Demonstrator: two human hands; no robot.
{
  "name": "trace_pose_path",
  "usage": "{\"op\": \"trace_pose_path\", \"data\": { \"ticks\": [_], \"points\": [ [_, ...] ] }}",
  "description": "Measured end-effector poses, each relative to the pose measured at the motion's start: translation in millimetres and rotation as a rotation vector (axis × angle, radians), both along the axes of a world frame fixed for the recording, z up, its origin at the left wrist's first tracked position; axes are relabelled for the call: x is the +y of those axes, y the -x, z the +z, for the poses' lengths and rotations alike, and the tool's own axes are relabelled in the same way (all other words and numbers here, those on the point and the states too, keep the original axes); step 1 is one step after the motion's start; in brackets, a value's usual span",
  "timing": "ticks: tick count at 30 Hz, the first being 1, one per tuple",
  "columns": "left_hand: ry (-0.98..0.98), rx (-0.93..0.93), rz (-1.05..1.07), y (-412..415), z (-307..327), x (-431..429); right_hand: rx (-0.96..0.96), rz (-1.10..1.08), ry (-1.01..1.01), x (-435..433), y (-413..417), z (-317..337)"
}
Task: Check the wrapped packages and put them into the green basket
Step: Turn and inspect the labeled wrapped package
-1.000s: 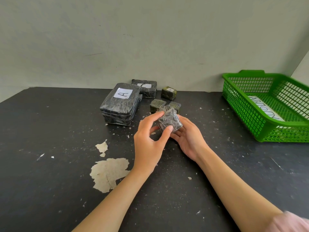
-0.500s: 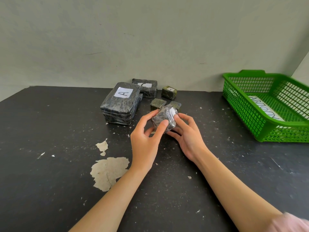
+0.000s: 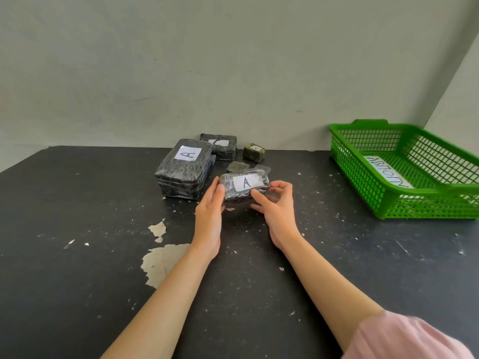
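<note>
the checking step seems in hand: the small wrapped package (image 3: 245, 186) is held between both hands just above the table (image 3: 77, 281), its label "a" facing up. the left hand (image 3: 208, 218) grips its left end and the right hand (image 3: 278, 211) its right end, palms turned inward. next it must travel far right of the right hand, into the green basket (image 3: 363, 198).

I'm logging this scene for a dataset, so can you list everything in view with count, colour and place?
Held package: one, black wrap, white label "A", between both hands above the table.
Large package: one, black, labelled "A", back centre.
Medium package: one, black, by the wall.
Small packages: at least two, olive-green, behind the held one.
Green basket: one, right side, paper sheet inside.
Table: black, chipped.
Left hand, right hand: gripping the held package.
</note>
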State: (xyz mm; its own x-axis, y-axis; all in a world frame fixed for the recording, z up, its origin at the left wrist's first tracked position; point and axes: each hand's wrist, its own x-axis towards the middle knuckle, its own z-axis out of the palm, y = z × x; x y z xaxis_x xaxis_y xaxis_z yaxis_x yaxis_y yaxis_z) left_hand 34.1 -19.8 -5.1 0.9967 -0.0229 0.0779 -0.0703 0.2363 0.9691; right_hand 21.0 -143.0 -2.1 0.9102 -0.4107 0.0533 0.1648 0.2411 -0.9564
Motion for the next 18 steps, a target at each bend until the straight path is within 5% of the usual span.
{"op": "trace_pose_path", "data": {
  "ticks": [4, 9, 14, 18],
  "points": [
    [-0.074, -0.008, 0.003, 7.0, 3.5, -1.0, 0.075, -0.034, -0.033, -0.6, 5.7, 3.9],
    [-0.105, -0.047, -0.109, 3.2, 29.3, -9.8, 0.032, 0.093, 0.284, -41.2, 16.2, 38.5],
    [-0.154, -0.123, -0.285, -9.8, 82.4, -68.7, -0.052, 0.265, 0.396, -118.0, 29.9, 97.5],
    [-0.316, -0.146, -0.377, -16.8, 99.7, -138.8, 0.017, 0.089, 0.492, -196.6, 41.4, 126.7]
  ]
}}
